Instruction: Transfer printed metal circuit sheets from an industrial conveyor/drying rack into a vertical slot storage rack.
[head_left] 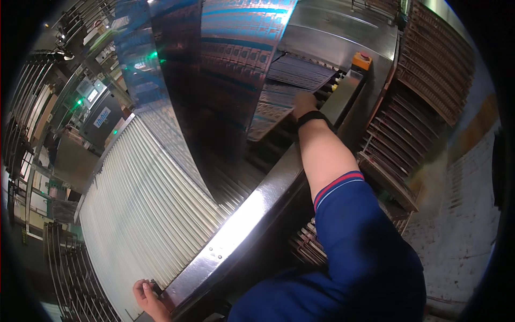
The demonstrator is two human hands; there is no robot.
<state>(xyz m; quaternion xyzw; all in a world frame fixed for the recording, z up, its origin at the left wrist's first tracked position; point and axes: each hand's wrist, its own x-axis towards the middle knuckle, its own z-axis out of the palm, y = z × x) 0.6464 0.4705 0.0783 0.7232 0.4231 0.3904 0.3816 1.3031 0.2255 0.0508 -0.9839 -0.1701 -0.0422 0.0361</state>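
My right hand (304, 102), with a dark band on its wrist, reaches forward to the edge of a flat patterned panel (272, 107) lying on the machine's conveyor. The hand is blurred and its fingers are hidden, so its grip is unclear. Behind that panel lies a darker panel (301, 71). Large thin panels, one copper and blue (241, 40) and one bluish (144, 64), stand tilted at the far end of a rack of pale rods (145, 209). At the rack's near corner, my left hand (147, 298) has its fingers curled by a small dark piece.
A shiny metal rail (236, 231) runs along the rack and conveyor. An orange box with a red button (362, 60) sits on the machine edge. Slotted racks (437, 59) stand at the right, and more dark racks (64, 268) at the left. A grey machine (96, 121) is beyond.
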